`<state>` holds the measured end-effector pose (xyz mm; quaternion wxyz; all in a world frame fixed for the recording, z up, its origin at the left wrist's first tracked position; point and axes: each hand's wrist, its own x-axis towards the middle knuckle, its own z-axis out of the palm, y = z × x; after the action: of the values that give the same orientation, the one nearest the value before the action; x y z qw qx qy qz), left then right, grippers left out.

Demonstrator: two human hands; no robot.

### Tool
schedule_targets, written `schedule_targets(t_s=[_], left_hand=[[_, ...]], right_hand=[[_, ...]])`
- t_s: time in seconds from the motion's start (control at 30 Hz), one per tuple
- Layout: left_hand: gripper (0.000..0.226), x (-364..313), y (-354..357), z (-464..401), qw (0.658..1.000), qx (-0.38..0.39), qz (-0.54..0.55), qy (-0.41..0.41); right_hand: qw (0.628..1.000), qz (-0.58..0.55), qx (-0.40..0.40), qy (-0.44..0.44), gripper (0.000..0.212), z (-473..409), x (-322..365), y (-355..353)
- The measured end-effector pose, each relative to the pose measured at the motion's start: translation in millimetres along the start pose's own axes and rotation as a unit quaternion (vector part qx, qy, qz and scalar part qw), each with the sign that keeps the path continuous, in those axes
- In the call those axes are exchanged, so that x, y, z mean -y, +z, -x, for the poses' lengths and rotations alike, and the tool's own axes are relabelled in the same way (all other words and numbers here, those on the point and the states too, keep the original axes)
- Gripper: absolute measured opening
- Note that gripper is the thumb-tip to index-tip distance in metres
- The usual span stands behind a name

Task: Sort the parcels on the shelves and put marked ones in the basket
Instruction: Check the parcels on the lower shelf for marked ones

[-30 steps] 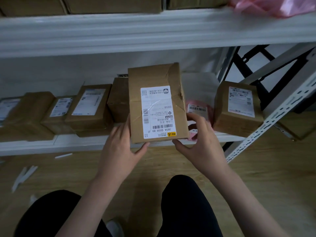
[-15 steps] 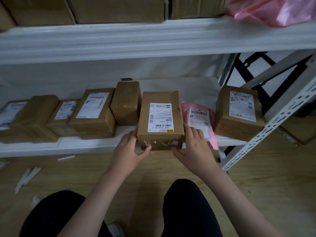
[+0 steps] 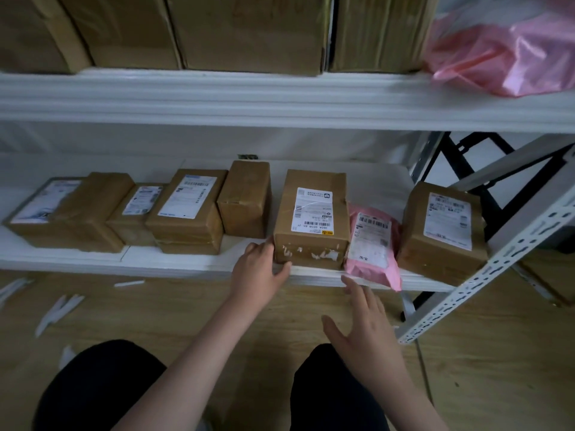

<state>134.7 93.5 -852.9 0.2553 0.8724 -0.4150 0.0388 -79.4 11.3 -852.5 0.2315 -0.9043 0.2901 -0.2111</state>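
A brown parcel (image 3: 312, 219) with a white label and a small yellow mark lies flat on the lower white shelf (image 3: 186, 262), near its front edge. My left hand (image 3: 259, 272) touches the parcel's lower left corner with relaxed fingers. My right hand (image 3: 362, 325) hovers below the shelf edge, fingers spread, holding nothing. A pink mailer bag (image 3: 371, 244) leans against the parcel's right side and overhangs the edge. Further right sits another labelled brown box (image 3: 441, 231). No basket is in view.
Several brown parcels (image 3: 186, 209) line the shelf to the left. Large cartons (image 3: 249, 29) and a pink plastic bag (image 3: 513, 48) fill the upper shelf. A white slotted upright (image 3: 497, 269) slants at the right. White paper scraps (image 3: 59, 309) lie on the wooden floor.
The parcel, held upright in both hands, was laid flat on the shelf and pushed in. My right hand has let go and drawn back; my left stays at its corner.
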Motion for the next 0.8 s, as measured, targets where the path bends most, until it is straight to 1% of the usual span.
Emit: schedule_targets(t_s=[0.1,0.17,0.3,0.43,0.5,0.6,0.7,0.8], left_hand=[[0.044,5.5,-2.3,5.4,1.000,0.016,-0.023,-0.008],[0.049,15.8,-7.5,12.2,0.999,0.024,-0.026,-0.030],[0.058,45.1,-29.1,20.7,0.996,0.027,-0.005,-0.081],[0.064,70.9,-48.4,17.6,0.990,0.060,0.019,-0.124],[0.063,76.0,-52.6,13.6,0.988,0.070,0.035,-0.130],[0.059,79.0,-50.4,5.5,0.991,0.061,0.020,-0.121],[0.061,82.2,-45.5,-1.3,0.989,0.046,0.026,-0.140],[0.063,86.5,-43.7,-3.9,0.989,0.055,0.015,-0.139]], right_hand=[[1.000,0.000,0.028,-0.014,0.056,0.0,3.0,6.2],[0.999,-0.015,0.036,-0.027,0.053,-5.3,11.6,11.8],[0.996,-0.049,0.045,-0.061,0.056,-23.0,40.4,28.4],[0.992,-0.054,0.070,-0.088,0.059,-45.1,68.7,45.1],[0.992,-0.047,0.081,-0.088,0.061,-54.0,76.5,51.4],[0.991,-0.038,0.097,-0.084,0.064,-65.1,82.3,58.4],[0.990,-0.027,0.112,-0.076,0.068,-74.6,85.4,61.7],[0.990,-0.013,0.125,-0.068,0.072,-81.4,86.4,65.1]])
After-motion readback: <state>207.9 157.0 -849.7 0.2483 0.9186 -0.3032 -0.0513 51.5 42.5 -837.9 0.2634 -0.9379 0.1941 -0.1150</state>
